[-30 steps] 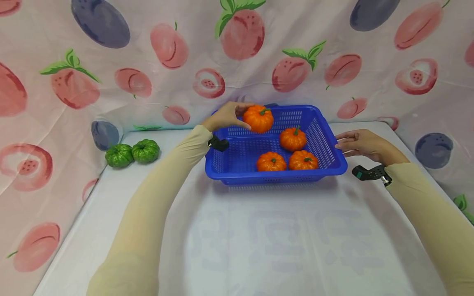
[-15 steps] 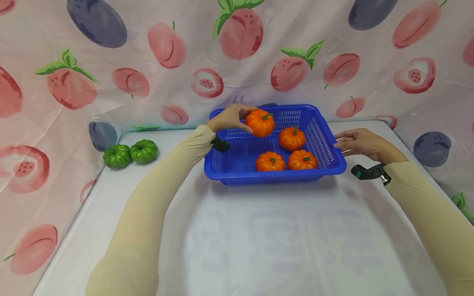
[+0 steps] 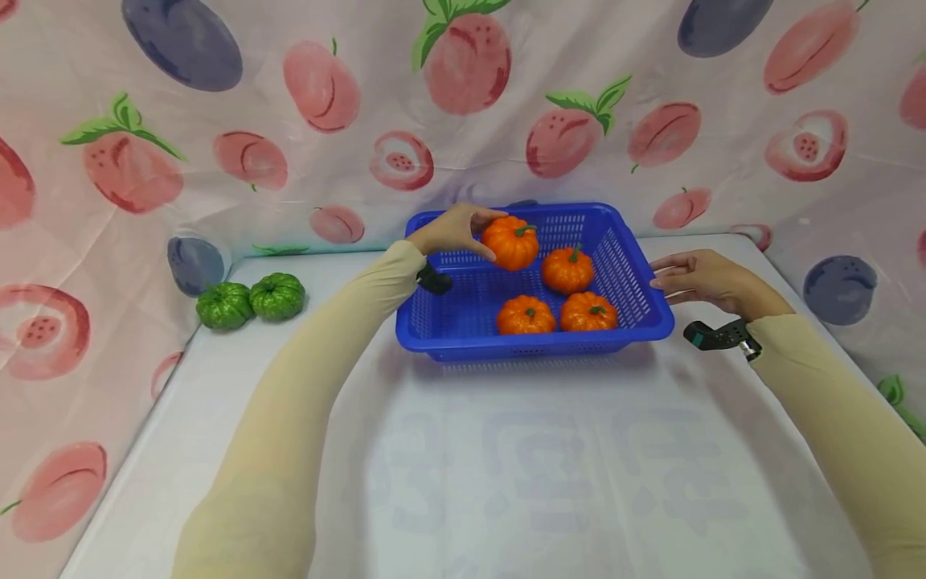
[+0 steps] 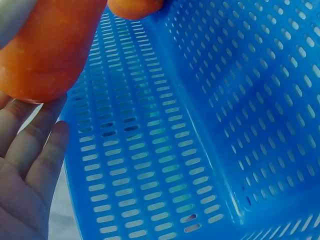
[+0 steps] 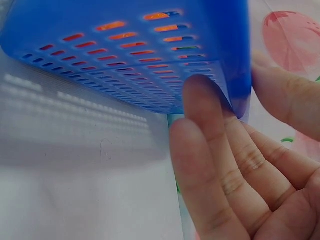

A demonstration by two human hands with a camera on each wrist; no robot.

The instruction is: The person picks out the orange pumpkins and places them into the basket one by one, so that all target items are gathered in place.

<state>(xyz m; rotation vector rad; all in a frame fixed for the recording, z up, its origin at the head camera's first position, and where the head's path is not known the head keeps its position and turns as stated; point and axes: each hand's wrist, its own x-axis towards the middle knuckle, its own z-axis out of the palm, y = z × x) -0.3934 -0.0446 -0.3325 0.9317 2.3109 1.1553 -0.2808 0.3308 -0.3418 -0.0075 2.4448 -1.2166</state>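
Note:
My left hand (image 3: pixel 450 231) grips a small orange pumpkin (image 3: pixel 512 244) with a green stem, over the back left part of a blue plastic basket (image 3: pixel 463 344). In the left wrist view the pumpkin (image 4: pixel 42 55) sits between thumb and fingers, with the slotted basket floor beyond it. Inside the basket are three more orange pumpkins: one at the right back (image 3: pixel 567 271) and two along the front wall (image 3: pixel 526 316). My right hand (image 3: pixel 712 281) holds the basket's right rim. From the right wrist, its fingers (image 5: pixel 202 110) lie under the rim and the thumb is at the outer edge.
Two green pumpkins (image 3: pixel 278 297) sit side by side at the table's left edge. The basket stands near the back of the white-covered table (image 3: pixel 550 482). A fruit-printed cloth (image 3: pixel 325 177) hangs behind and along both sides.
My left hand, with the pumpkin, has moved slightly right and lower over the basket. My right hand stays at the basket's rim. The whole view has shifted a little.

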